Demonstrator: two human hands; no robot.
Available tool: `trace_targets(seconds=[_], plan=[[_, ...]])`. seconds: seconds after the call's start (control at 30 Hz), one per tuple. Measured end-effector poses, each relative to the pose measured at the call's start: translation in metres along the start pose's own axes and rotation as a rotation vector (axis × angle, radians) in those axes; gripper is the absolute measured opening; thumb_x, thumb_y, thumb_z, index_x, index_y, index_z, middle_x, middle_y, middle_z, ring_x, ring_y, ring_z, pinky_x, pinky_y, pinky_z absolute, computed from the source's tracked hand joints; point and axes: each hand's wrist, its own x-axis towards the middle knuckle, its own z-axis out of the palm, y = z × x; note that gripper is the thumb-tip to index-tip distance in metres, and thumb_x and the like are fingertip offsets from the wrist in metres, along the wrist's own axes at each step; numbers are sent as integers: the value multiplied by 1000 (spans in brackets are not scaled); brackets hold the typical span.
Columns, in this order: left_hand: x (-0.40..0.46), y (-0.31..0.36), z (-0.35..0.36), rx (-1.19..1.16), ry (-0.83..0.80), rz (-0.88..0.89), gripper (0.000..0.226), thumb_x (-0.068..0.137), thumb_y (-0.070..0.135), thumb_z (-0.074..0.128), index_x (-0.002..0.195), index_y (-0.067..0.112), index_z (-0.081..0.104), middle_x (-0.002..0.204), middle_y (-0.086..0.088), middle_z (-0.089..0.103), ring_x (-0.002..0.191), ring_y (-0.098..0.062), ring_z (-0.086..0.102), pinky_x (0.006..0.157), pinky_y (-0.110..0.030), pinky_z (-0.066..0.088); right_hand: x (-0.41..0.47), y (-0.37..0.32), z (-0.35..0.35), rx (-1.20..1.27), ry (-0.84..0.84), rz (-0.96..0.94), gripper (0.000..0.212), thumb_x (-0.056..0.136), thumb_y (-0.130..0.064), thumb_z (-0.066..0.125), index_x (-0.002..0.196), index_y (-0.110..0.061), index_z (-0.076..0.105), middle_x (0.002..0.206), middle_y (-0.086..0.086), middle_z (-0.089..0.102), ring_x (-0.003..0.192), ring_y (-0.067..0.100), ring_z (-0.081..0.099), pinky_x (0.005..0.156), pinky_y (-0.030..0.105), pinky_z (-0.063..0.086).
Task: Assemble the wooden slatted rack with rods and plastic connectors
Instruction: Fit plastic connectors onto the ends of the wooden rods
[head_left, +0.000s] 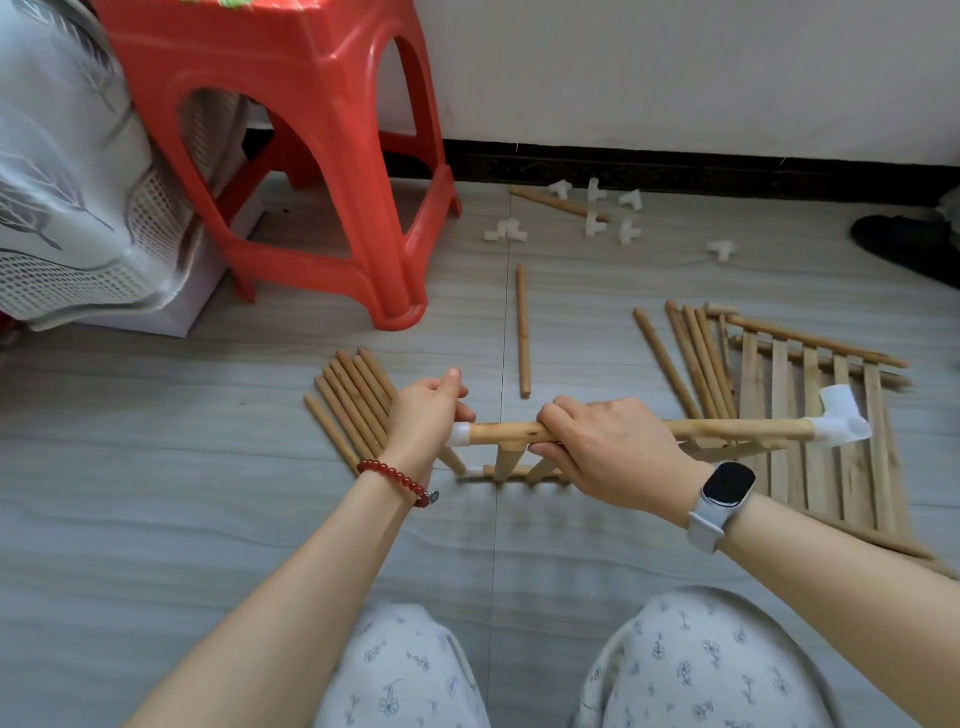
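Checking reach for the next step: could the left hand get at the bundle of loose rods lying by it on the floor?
Probably yes: the bundle of rods lies uncovered just beside the left hand, though that hand now grips the white connector.

Pale matt wooden rods (358, 400), white translucent plastic connectors (841, 415), glossy red plastic stool (332, 156), smooth grey floor (208, 519).

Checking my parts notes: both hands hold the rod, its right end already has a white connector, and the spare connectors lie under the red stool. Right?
Not quite. The head view shows the spare connectors lying on open floor near the wall, right of the red stool, not under it. The rest stands: left hand and right hand hold the rod, whose right end has a white connector.
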Motion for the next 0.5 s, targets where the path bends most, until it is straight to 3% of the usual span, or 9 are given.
trace_targets(seconds=[0.17, 0.37, 0.5], plan=[[3, -4, 0, -86, 28, -36, 32, 99, 29, 46, 75, 12, 57, 61, -2, 60, 68, -18, 58, 70, -32, 47, 3, -6, 1, -6, 33, 5, 37, 86, -42, 34, 71, -13, 53, 58, -2, 49, 31, 22, 42, 46, 21, -6], [7, 1, 1, -46, 27, -6, 32, 98, 31, 46, 75, 13, 58, 60, 0, 59, 70, -18, 56, 83, -36, 45, 7, -2, 4, -1, 40, 23, 39, 86, -43, 32, 70, -14, 52, 56, -3, 49, 30, 23, 42, 46, 20, -7], [6, 12, 4, -45, 4, -50, 33, 97, 34, 49, 73, 12, 57, 67, -6, 60, 69, -19, 56, 68, -30, 44, 7, 3, 1, 48, 42, 43, 40, 88, -45, 32, 73, -14, 52, 61, -3, 50, 32, 22, 44, 41, 19, -2]])
